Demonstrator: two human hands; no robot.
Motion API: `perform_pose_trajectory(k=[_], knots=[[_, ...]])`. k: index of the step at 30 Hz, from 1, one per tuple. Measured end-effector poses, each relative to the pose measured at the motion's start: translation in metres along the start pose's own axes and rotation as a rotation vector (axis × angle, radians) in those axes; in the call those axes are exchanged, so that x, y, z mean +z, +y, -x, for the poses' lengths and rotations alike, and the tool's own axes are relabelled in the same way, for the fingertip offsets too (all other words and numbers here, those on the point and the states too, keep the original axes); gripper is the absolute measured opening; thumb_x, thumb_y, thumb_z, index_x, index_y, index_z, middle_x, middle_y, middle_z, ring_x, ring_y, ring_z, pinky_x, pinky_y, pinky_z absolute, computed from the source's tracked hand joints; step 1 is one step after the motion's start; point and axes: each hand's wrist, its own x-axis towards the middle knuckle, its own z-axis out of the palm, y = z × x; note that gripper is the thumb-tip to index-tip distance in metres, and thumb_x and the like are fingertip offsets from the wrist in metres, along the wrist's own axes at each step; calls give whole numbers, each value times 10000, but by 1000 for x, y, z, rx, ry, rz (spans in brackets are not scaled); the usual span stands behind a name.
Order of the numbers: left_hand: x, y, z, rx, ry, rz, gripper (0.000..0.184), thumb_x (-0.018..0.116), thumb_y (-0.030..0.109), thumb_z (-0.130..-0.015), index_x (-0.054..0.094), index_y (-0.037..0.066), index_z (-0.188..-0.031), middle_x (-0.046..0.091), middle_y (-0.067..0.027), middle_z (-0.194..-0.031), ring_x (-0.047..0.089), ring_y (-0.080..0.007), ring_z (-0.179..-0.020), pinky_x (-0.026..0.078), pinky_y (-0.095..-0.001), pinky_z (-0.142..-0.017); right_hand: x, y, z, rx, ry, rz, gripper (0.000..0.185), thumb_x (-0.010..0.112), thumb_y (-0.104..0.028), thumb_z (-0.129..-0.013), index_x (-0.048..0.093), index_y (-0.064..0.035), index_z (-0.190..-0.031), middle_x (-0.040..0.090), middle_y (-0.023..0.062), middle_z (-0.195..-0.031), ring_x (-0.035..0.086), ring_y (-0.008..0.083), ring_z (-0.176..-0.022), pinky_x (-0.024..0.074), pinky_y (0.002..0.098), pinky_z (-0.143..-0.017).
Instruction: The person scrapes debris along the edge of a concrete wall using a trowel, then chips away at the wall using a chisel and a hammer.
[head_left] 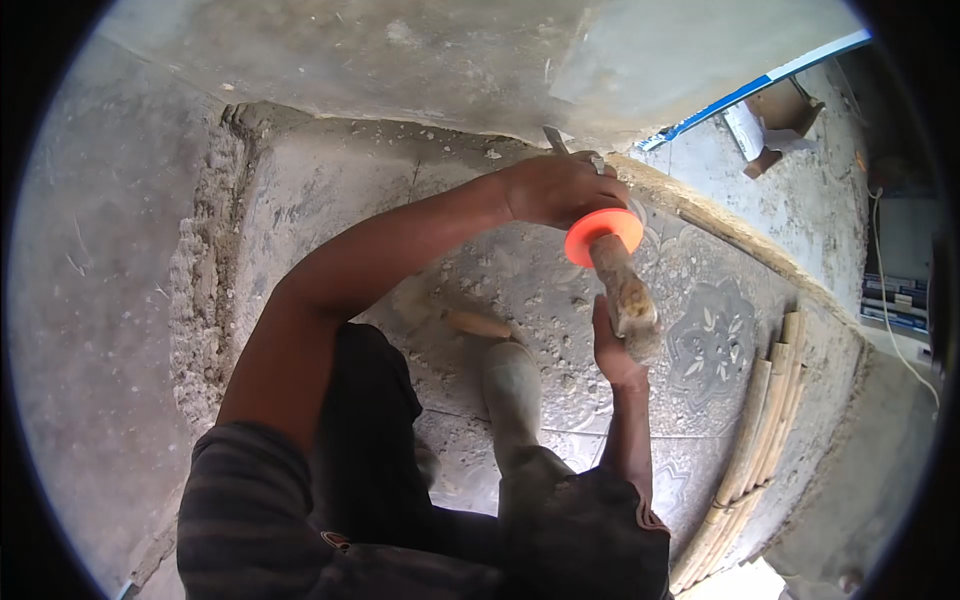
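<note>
My left hand is closed around a chisel, with the flat metal blade showing beyond my fingers at the foot of the wall. A round orange hand guard sits at the near side of that fist. My right hand is closed on a hammer, whose worn, dusty head lines up with the chisel at the guard. The head hides the chisel's struck end, so I cannot tell whether they touch. Most of the hammer's handle is hidden too.
Rubble and dust cover the patterned floor tiles. A rough broken edge runs along the left wall. Bamboo poles lie tied together at right. A low ledge, a blue-and-white strip and torn cardboard are beyond.
</note>
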Motion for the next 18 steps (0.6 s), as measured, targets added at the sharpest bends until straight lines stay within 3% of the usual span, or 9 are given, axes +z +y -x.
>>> perform_pose_trajectory(k=[3,5,7,8,9,11,14,16,18], knots=[[5,3,0,64,15,-129,228,696,189,-814,625,149,-1027,627,43,-1049,644,-193,-1005,534,-366,-886,-35,-51,4,125,-45,-29,307,693,-52,-759,644,-12,-1059,691,147,-776,703,275,-691,517,337,-609],[5,-2,0,20,11,-83,247,702,197,-806,629,153,-1037,630,45,-1055,651,-196,-999,531,-376,-891,-42,-47,29,-59,13,94,285,665,-106,-885,566,-35,-1143,669,95,-750,673,228,-649,508,305,-577],[3,-5,4,-16,5,-45,260,707,201,-799,632,160,-1045,633,46,-1064,655,-197,-999,525,-384,-905,-56,-75,17,-252,95,-562,158,592,-168,-997,512,-32,-1006,579,69,-663,588,208,-539,484,326,-516],[2,-5,4,-20,6,-27,265,709,201,-796,634,164,-1047,634,47,-1070,655,-196,-1002,519,-386,-915,-35,-70,10,-398,310,-606,209,544,-160,-1018,438,-34,-888,511,50,-623,535,180,-506,447,338,-469],[1,-4,1,-21,11,-7,269,711,200,-793,635,168,-1050,636,48,-1076,655,-196,-1004,514,-388,-926,-20,-44,5,-383,302,-554,167,591,-157,-992,499,-23,-952,569,66,-666,584,229,-558,482,358,-541],[9,-7,5,-26,11,-72,275,716,192,-793,630,169,-1054,638,43,-1091,656,-199,-1004,509,-392,-933,12,32,21,79,-8,200,144,639,-142,-950,562,-37,-1010,627,67,-734,625,271,-657,504,373,-658],[-2,-9,5,25,-41,-126,278,719,187,-795,627,168,-1057,641,42,-1099,655,-201,-1010,502,-384,-946,-25,-39,20,234,26,-6,174,679,-125,-905,606,-63,-1050,668,49,-795,644,303,-756,495,378,-757],[5,-8,2,40,-15,-92,287,723,187,-794,628,166,-1064,651,46,-1087,648,-212,-1032,496,-366,-953,-52,-50,29,-38,25,53,61,667,-94,-902,610,-75,-906,621,46,-736,609,280,-659,480,359,-613],[2,-5,3,-3,-1,-48,281,724,182,-797,629,158,-1060,658,40,-1078,651,-224,-1023,496,-359,-949,-55,-66,16,-224,49,-287,73,667,-82,-907,595,-70,-914,584,47,-716,561,254,-610,464,339,-578]])
